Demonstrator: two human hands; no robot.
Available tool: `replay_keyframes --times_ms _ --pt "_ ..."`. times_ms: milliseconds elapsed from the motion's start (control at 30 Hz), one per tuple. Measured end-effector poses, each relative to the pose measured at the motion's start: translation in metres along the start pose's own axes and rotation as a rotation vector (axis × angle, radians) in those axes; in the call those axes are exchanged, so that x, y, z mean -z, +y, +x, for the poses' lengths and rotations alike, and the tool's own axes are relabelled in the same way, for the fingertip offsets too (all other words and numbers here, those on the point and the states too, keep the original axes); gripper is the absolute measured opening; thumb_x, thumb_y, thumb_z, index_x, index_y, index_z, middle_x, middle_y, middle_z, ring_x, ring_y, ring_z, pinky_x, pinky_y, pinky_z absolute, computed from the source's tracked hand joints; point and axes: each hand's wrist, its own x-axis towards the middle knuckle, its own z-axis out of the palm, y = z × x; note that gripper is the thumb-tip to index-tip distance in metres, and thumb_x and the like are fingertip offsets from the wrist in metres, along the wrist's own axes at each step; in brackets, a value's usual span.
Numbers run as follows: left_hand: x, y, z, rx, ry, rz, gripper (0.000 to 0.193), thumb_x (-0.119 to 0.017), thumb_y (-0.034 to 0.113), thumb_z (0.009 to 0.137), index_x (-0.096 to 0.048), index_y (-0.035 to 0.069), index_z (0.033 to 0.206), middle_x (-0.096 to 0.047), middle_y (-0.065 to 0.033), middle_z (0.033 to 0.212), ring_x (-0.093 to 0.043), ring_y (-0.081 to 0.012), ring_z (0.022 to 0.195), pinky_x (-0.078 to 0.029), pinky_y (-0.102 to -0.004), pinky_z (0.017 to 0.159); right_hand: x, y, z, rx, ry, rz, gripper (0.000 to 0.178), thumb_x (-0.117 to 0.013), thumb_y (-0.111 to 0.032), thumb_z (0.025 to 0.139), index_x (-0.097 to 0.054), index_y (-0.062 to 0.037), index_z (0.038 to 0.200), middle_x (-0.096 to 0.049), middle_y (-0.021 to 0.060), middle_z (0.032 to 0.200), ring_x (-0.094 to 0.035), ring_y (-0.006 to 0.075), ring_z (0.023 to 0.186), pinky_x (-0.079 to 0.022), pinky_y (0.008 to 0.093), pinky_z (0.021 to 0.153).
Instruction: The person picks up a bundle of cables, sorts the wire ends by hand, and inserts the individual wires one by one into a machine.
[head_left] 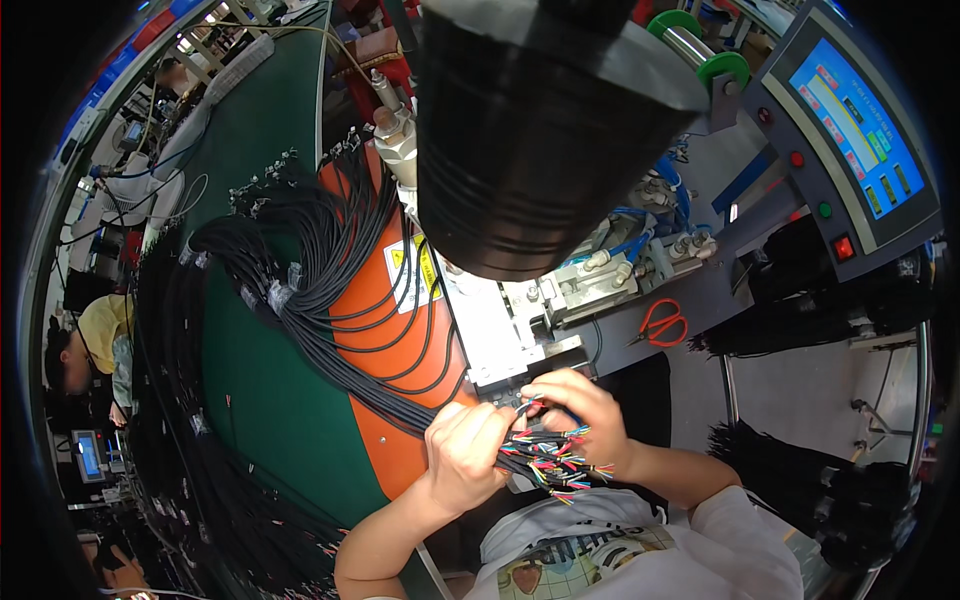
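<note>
We see the bundle of black cables running from the left centre of the frame, over the orange board, down to the lower centre, where its coloured wire ends fan out between the two hands. The left hand is closed around the bundle just behind these ends, the fingers curled in a fist. The right hand has its fingertips brought together at one cable end, which they seem to pinch, near the front edge of the metal fixture; the exact contact is small for us to see.

We judge the cables soft and bendable, as they curve easily in loose arcs; one alone should be light, but the whole bundle probably pulls with some weight. The dark jackets look matt, so we expect a good grip, not slippery. The thin wires at the tips are likely the fragile part, easy to bend or to tangle. We would therefore hold the bundle by the jackets, close behind the tips, or at the clear wrap at left centre, and take a single cable by its jacket end.
</note>
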Motion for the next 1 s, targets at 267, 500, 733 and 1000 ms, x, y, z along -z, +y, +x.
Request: replay_keyframes --times_ms 267,500,733,1000 --pt "-0.003 -0.002 -0.002 0.002 -0.029 0.013 0.024 -0.07 0.008 0.063 -0.06 0.003 0.084 -0.05 -0.0065 0.063 -0.055 -0.0239 0.056 -0.039 -0.0349 0.054 0.018 0.004 0.009 -0.499 -0.113 0.668 0.016 -0.059 0.0 0.091 -0.064 0.0079 0.104 -0.063 0.012 0.097 -0.063 0.0132 0.078 -0.052 0.0251 0.071" --pt "-0.005 0.0 -0.005 -0.026 -0.107 0.121 0.031 -0.068 0.009 0.063 -0.062 0.0 0.092 -0.054 -0.0063 0.071 -0.055 -0.0218 0.061 -0.04 -0.0337 0.058 0.015 0.001 0.012 0.089 -0.05 -0.445 0.009 -0.067 0.003 0.078 -0.064 0.003 0.086 -0.061 0.0079 0.076 -0.061 0.0155 0.057 -0.047 0.0269 0.05" --pt "-0.003 0.002 -0.003 -0.016 -0.145 0.194 0.049 -0.068 0.011 0.062 -0.063 -0.003 0.108 -0.06 -0.0104 0.088 -0.058 -0.0246 0.073 -0.043 -0.0357 0.064 0.014 0.008 0.013 0.079 -0.076 -0.553 0.009 -0.063 -0.01 0.081 -0.058 -0.0024 0.079 -0.054 0.0095 0.073 -0.057 0.0283 0.053 -0.045 0.0383 0.048" --pt "0.005 0.003 0.004 -0.042 -0.288 0.164 0.048 -0.06 0.007 0.07 -0.059 -0.004 0.118 -0.05 -0.0068 0.082 -0.053 -0.0224 0.073 -0.044 -0.0331 0.065 0.013 0.011 0.009 0.071 -0.073 -0.556 0.01 -0.062 -0.009 0.081 -0.06 -0.0015 0.086 -0.056 0.0098 0.078 -0.059 0.0274 0.057 -0.048 0.0366 0.053"
